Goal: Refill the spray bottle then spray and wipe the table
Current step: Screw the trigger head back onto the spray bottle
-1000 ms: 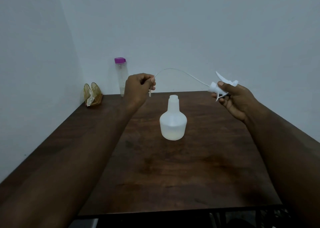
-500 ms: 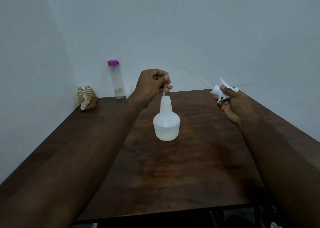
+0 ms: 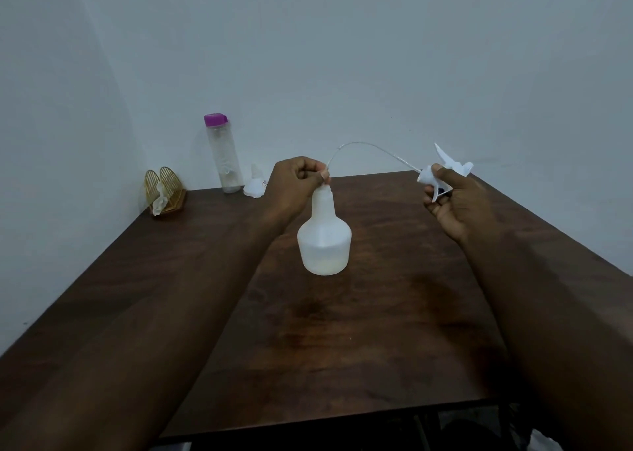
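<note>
A translucent white spray bottle [image 3: 323, 241] stands open-necked in the middle of the dark wooden table [image 3: 342, 330], with a little liquid in its base. My left hand [image 3: 298, 179] pinches the free end of the thin dip tube [image 3: 370, 149] right above the bottle's neck. The tube arcs to the right into the white trigger spray head [image 3: 445, 171], which my right hand [image 3: 452, 203] grips up in the air, to the right of the bottle.
A clear water bottle with a purple cap [image 3: 222, 155] stands at the back left by the wall. Next to it lies a small white funnel-like piece [image 3: 255, 183]. A gold wire napkin holder [image 3: 166, 190] sits in the far left corner.
My left hand has carried the tube's end from left of the bottle to just over its neck. My right hand with the spray head has stayed about level.
</note>
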A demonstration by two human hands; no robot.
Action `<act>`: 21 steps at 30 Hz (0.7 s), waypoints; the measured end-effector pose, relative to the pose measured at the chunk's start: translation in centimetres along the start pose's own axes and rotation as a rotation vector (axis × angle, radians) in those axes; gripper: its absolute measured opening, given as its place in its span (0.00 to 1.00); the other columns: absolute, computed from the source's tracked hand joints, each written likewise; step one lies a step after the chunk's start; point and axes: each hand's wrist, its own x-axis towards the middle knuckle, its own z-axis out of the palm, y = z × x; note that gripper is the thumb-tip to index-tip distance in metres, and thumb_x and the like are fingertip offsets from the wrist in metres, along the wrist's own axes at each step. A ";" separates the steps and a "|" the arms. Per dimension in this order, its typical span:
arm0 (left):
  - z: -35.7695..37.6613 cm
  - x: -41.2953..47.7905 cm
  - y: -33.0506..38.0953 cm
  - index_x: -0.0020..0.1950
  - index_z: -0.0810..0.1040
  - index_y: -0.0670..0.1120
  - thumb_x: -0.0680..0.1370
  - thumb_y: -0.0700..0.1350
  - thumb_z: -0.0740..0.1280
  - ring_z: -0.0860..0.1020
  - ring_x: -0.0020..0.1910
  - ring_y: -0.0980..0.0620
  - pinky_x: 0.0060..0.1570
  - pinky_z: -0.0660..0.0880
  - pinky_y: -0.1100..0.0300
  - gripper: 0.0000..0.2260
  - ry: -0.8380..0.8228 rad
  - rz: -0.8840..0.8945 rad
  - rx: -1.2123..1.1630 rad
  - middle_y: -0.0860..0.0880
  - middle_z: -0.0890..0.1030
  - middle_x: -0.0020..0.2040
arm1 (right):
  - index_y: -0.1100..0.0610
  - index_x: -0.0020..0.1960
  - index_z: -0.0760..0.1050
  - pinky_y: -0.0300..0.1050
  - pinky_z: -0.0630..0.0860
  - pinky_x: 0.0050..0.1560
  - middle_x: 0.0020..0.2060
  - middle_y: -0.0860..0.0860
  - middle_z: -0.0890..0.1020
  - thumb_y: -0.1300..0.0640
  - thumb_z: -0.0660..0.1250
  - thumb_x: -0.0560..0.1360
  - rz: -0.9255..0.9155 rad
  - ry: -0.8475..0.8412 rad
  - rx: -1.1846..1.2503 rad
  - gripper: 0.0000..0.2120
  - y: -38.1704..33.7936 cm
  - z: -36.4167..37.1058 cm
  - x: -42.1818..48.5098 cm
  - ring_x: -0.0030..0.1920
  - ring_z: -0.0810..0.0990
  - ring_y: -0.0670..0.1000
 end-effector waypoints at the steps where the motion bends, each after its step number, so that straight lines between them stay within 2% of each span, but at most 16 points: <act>1: 0.1 -0.2 -0.2 0.48 0.80 0.43 0.79 0.38 0.67 0.81 0.38 0.62 0.38 0.76 0.69 0.02 0.009 -0.003 0.010 0.49 0.84 0.41 | 0.58 0.55 0.72 0.40 0.74 0.33 0.40 0.53 0.77 0.63 0.70 0.75 -0.002 -0.006 0.010 0.11 0.0 0.1 0.0 0.33 0.75 0.47; 3: 0.2 -0.5 -0.5 0.49 0.80 0.43 0.79 0.39 0.67 0.81 0.39 0.62 0.40 0.77 0.69 0.03 0.020 -0.008 0.008 0.48 0.84 0.43 | 0.58 0.53 0.72 0.39 0.71 0.32 0.38 0.52 0.76 0.65 0.70 0.74 -0.016 -0.036 0.047 0.10 0.1 0.4 0.1 0.33 0.73 0.47; 5: 0.3 -0.8 -0.7 0.51 0.80 0.41 0.79 0.39 0.67 0.82 0.39 0.62 0.39 0.77 0.69 0.04 0.027 -0.012 -0.019 0.47 0.85 0.44 | 0.56 0.50 0.74 0.40 0.73 0.34 0.38 0.50 0.78 0.65 0.70 0.74 -0.030 -0.059 0.079 0.09 0.0 0.7 0.1 0.36 0.75 0.47; 7: 0.3 -1.0 -0.7 0.55 0.79 0.41 0.79 0.39 0.67 0.82 0.40 0.62 0.38 0.76 0.70 0.06 0.042 -0.019 -0.051 0.51 0.84 0.43 | 0.55 0.53 0.74 0.44 0.79 0.44 0.40 0.50 0.80 0.63 0.71 0.74 -0.041 -0.067 0.095 0.11 -0.1 1.1 0.2 0.40 0.79 0.48; 10: 0.6 -1.1 -0.8 0.60 0.77 0.49 0.80 0.43 0.66 0.81 0.41 0.66 0.38 0.75 0.72 0.09 0.078 -0.010 -0.035 0.60 0.84 0.38 | 0.60 0.59 0.70 0.53 0.81 0.54 0.43 0.53 0.79 0.67 0.69 0.75 -0.051 -0.106 0.225 0.15 -0.4 1.7 0.3 0.42 0.82 0.54; 13: 0.8 -1.2 -1.1 0.65 0.74 0.56 0.81 0.48 0.64 0.80 0.45 0.68 0.48 0.76 0.66 0.12 0.089 0.008 0.044 0.65 0.83 0.38 | 0.62 0.57 0.71 0.51 0.81 0.52 0.44 0.54 0.79 0.69 0.69 0.74 -0.077 -0.080 0.293 0.13 -0.5 2.6 0.1 0.42 0.83 0.57; 16: 0.8 -1.6 -1.3 0.68 0.72 0.58 0.82 0.51 0.62 0.80 0.49 0.66 0.57 0.76 0.56 0.14 0.094 0.024 0.009 0.62 0.84 0.42 | 0.61 0.55 0.72 0.48 0.82 0.50 0.45 0.55 0.79 0.68 0.70 0.74 -0.108 -0.043 0.281 0.13 -0.5 3.2 -0.1 0.43 0.84 0.56; 18: 0.8 -1.9 -1.4 0.70 0.70 0.60 0.82 0.51 0.61 0.80 0.50 0.65 0.56 0.76 0.58 0.16 0.090 0.051 -0.005 0.61 0.84 0.44 | 0.61 0.56 0.72 0.48 0.81 0.51 0.46 0.55 0.80 0.68 0.70 0.73 -0.145 -0.020 0.278 0.14 -0.5 3.5 -0.2 0.44 0.85 0.56; 21: 1.0 -2.3 -1.3 0.69 0.71 0.61 0.83 0.49 0.60 0.80 0.47 0.65 0.48 0.78 0.66 0.16 0.106 0.114 0.031 0.64 0.83 0.45 | 0.61 0.55 0.72 0.47 0.81 0.51 0.45 0.55 0.81 0.68 0.70 0.73 -0.202 -0.011 0.249 0.13 -0.7 4.1 -0.4 0.44 0.84 0.56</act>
